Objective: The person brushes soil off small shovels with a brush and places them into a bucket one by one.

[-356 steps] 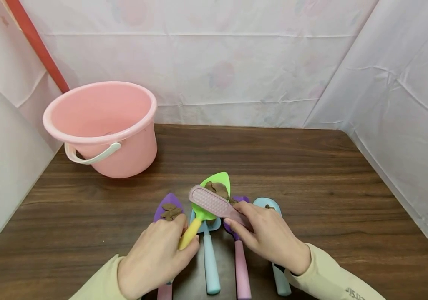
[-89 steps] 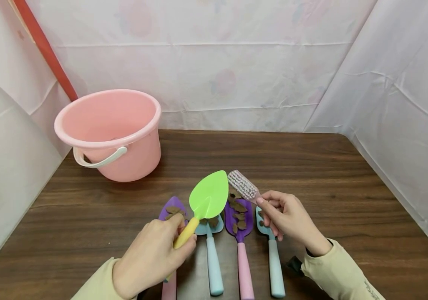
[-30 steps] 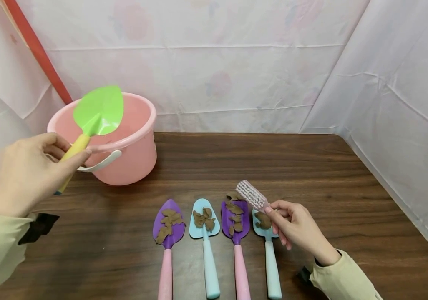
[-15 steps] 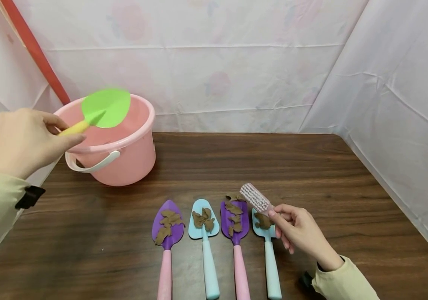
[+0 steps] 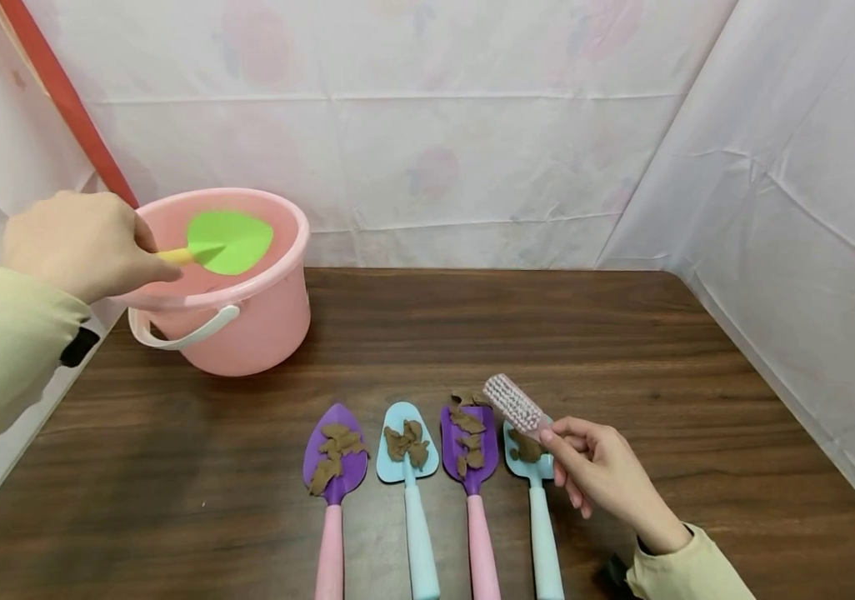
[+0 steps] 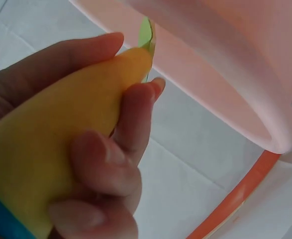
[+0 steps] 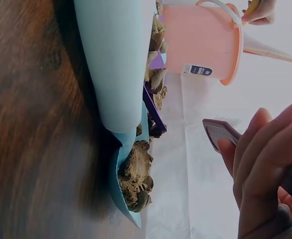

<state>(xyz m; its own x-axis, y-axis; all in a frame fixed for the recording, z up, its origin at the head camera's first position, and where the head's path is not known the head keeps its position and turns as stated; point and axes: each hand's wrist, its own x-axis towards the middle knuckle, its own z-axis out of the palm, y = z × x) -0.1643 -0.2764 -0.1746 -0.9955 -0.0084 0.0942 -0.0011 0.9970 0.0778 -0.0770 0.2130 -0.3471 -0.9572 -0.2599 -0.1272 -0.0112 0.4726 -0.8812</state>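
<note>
My left hand (image 5: 86,242) grips the yellow handle (image 6: 61,109) of a garden trowel. Its green blade (image 5: 231,242) is tilted over the mouth of the pink bucket (image 5: 247,333), with no brown pieces showing on it. Low at the right, my right hand (image 5: 600,471) pinches a small pinkish brush (image 5: 513,402), its white bristles facing up. The brush is above the rightmost light-blue trowel (image 5: 545,542). Lined up to its left are a purple scoop (image 5: 482,542), another light-blue trowel (image 5: 420,542) and a pointed purple trowel (image 5: 330,542). Brown crumbly pieces (image 5: 407,442) lie on all their blades.
The dark wooden table (image 5: 585,325) is bounded by pale sheeting (image 5: 427,142) at the back and sides. A white handle (image 5: 191,333) hangs down the bucket's front. Behind the bucket, a red strip (image 5: 67,100) slants up the left corner.
The left hand has carried the green trowel, earlier loaded with brown pieces, from the row to the bucket and lowered it over the rim. The right hand has moved the brush slightly down and right.
</note>
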